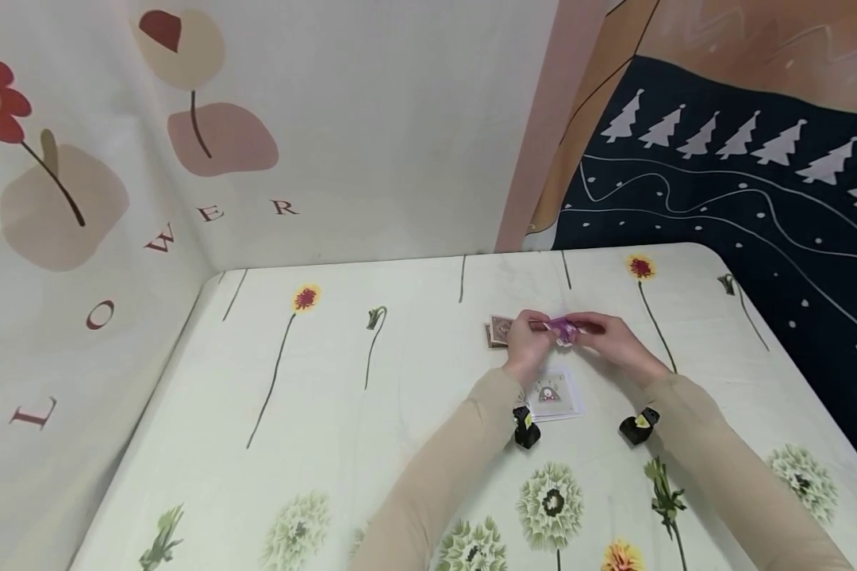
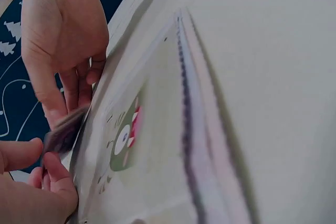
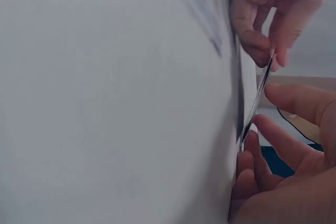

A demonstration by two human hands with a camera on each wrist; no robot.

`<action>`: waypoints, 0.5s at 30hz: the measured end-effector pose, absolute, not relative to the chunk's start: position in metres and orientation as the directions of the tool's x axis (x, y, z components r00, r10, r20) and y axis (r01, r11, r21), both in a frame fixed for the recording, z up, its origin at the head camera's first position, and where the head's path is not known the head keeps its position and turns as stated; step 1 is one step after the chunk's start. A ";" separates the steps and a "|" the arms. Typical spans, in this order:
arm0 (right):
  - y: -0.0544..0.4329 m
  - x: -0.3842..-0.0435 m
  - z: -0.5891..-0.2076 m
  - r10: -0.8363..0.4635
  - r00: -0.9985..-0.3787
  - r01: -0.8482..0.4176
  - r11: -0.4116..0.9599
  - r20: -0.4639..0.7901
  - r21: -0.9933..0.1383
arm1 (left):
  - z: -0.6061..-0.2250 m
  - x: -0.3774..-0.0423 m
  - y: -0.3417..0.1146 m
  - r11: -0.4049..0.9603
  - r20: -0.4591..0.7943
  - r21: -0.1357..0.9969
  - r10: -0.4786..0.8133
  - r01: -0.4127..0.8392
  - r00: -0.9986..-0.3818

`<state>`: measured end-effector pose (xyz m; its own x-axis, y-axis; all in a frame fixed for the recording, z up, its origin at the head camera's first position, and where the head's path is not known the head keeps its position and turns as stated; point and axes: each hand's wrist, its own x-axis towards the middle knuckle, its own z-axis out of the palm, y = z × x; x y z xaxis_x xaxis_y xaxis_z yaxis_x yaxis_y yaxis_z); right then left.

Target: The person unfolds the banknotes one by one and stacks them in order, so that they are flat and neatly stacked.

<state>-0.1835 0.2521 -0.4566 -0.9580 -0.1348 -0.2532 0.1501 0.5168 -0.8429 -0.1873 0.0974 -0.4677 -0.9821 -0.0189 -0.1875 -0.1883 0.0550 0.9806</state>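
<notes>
A small, thin, flat purple piece (image 1: 562, 330) with a light pattern is held between the two hands; its exact kind is unclear. My left hand (image 1: 531, 346) pinches its left side between thumb and fingers. On the opposite side, the right hand (image 1: 620, 346) pinches it too, with thumb and index finger plain in the right wrist view. Edge-on there, the purple piece (image 3: 257, 97) looks like a thin sheet, tilted just off the table. Below the hands lies a stack of pale square sleeves (image 1: 555, 396) with a cartoon print; its layered edges (image 2: 197, 114) show in the left wrist view.
Small brown patterned squares (image 1: 498, 330) lie just left of the left hand, partly covered by it. A white flowered cloth (image 1: 414, 428) covers the table. Behind it hangs a pale curtain (image 1: 386, 143), and a dark cloth with trees (image 1: 714, 174) is at the right.
</notes>
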 end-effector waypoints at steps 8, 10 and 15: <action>0.255 -0.172 -0.452 -0.111 -0.959 0.202 0.386 -0.263 -0.900 | -0.470 -0.185 0.089 0.138 -0.156 0.978 -0.021 -0.157 -0.988; 0.257 -0.170 -0.453 -0.103 -0.960 0.213 0.338 -0.262 -0.916 | -0.471 -0.184 0.085 0.145 -0.159 0.977 0.002 -0.157 -0.987; 0.257 -0.167 -0.459 -0.132 -0.976 0.145 0.182 -0.171 -0.972 | -0.472 -0.182 0.071 0.105 -0.152 0.984 0.072 -0.144 -0.986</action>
